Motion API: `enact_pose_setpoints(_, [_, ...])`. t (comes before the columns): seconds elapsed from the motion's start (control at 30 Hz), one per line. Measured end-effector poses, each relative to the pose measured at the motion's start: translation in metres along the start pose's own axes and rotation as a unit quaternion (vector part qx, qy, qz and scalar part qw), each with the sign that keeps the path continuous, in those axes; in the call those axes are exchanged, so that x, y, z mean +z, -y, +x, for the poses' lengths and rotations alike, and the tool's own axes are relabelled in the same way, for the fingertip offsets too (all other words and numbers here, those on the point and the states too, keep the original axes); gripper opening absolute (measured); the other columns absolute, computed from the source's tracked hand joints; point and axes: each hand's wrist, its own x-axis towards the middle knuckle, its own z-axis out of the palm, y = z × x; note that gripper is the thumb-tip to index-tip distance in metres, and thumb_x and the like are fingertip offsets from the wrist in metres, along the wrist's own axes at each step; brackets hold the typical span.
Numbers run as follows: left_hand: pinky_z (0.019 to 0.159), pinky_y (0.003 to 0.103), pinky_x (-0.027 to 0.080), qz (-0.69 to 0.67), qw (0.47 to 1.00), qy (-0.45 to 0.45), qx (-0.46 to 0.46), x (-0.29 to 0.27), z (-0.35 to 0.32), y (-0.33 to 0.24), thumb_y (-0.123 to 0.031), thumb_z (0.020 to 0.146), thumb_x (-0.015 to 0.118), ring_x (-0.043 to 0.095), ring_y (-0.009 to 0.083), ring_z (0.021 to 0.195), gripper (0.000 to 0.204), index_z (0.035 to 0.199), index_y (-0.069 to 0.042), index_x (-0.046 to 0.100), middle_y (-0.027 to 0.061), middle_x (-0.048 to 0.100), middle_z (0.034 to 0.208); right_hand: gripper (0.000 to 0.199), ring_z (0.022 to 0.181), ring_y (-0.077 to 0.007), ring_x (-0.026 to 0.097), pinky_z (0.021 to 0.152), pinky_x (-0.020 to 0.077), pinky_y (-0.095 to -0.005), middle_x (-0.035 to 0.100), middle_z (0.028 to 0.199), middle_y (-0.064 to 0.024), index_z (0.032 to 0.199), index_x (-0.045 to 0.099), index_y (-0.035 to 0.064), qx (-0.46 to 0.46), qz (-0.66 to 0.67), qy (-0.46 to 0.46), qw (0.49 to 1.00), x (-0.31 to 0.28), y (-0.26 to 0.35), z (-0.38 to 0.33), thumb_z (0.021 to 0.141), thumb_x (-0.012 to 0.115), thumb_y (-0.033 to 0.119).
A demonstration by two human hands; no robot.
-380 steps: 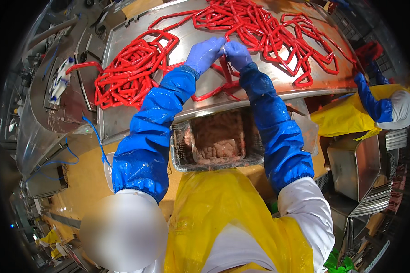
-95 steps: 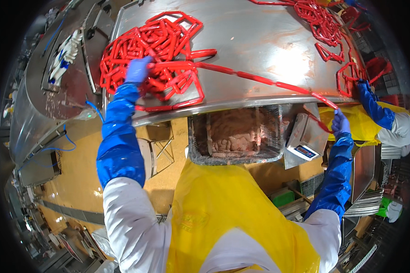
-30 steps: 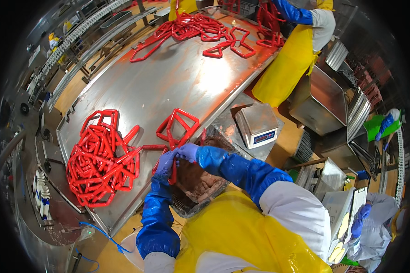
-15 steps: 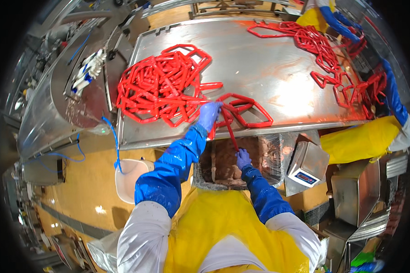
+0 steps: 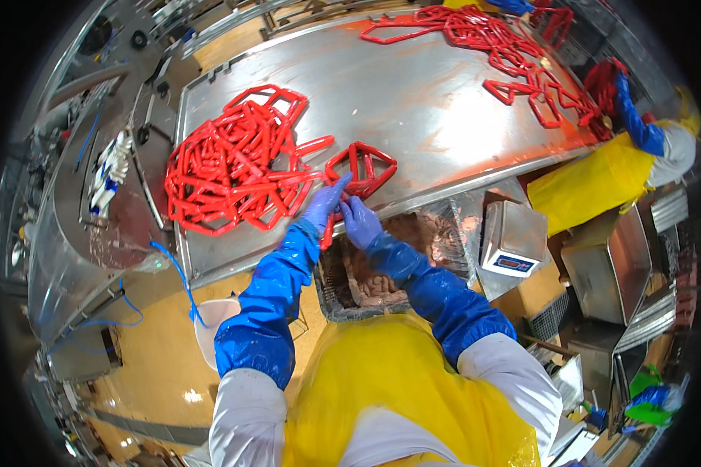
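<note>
A large heap of linked red sausages (image 5: 237,159) lies on the left of the steel table (image 5: 413,86). At the table's near edge my left hand (image 5: 324,207), in a purple glove, is closed on the sausage links running out from the heap. My right hand (image 5: 361,223), gloved alike, meets it fingertip to fingertip, closed on the links; the exact grip is partly hidden. Just beyond the hands lies a folded loop of sausages (image 5: 371,169). One short red link (image 5: 327,233) hangs below my left hand over the table edge.
Below the edge stands a lined crate (image 5: 336,303) with brownish-pink meat-like mass (image 5: 389,292). A steel scale (image 5: 516,233) is right of it. A white bucket (image 5: 207,335) stands left. More red links (image 5: 483,35) lie far right, near a person (image 5: 600,171) in a yellow apron.
My right hand has risen from over the crate to beside my left hand at the table edge. The stretched strand between them is gone, and the loop beyond is more tightly folded.
</note>
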Motion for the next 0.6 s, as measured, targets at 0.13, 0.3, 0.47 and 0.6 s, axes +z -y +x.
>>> enact_pose_setpoints(0.13, [0.068,0.033,0.051,0.511,0.854,-0.002,0.103,-0.05,0.011,0.008,-0.023,0.093,0.06,0.063,0.0181,0.075,0.025,0.098,-0.002,0.07,0.0062,0.068,0.084,0.028,0.102,-0.0388,0.061,0.082,0.0497,-0.0515,0.064,0.11,-0.0204,0.117,0.065,0.013,-0.114,-0.441,0.105,0.884,-0.017,0.052,-0.008,0.092,0.059,0.026])
enact_pose_setpoints(0.3, [0.065,0.032,0.051,0.157,0.979,0.125,0.021,-0.067,0.015,0.044,-0.014,0.094,0.057,0.063,0.0153,0.072,0.023,0.103,0.001,0.071,0.0081,0.07,0.084,0.021,0.08,-0.0347,0.069,0.077,0.0562,-0.041,0.071,0.089,-0.0162,0.099,0.073,0.0085,-0.073,-0.201,-0.01,0.977,-0.001,-0.016,0.019,0.081,0.07,0.019])
enact_pose_setpoints(0.47, [0.065,0.028,0.051,0.271,0.962,0.005,0.041,-0.045,-0.015,0.02,-0.024,0.094,0.063,0.061,0.0138,0.07,0.03,0.107,0.003,0.068,0.0062,0.07,0.085,0.025,0.078,-0.0153,0.067,0.074,0.0554,-0.0315,0.072,0.086,-0.0088,0.099,0.073,0.0,0.04,0.088,-0.083,0.992,0.004,-0.013,0.017,0.086,0.069,0.022])
enact_pose_setpoints(0.6, [0.069,0.027,0.051,0.066,0.989,-0.024,0.131,-0.048,-0.02,0.034,-0.028,0.095,0.064,0.062,0.0132,0.075,0.033,0.111,0.001,0.067,0.0059,0.07,0.091,0.027,0.077,-0.0123,0.066,0.071,0.0542,-0.028,0.072,0.088,-0.0078,0.1,0.074,-0.0004,-0.003,-0.043,-0.018,0.999,0.001,0.046,0.014,0.091,0.069,0.025])
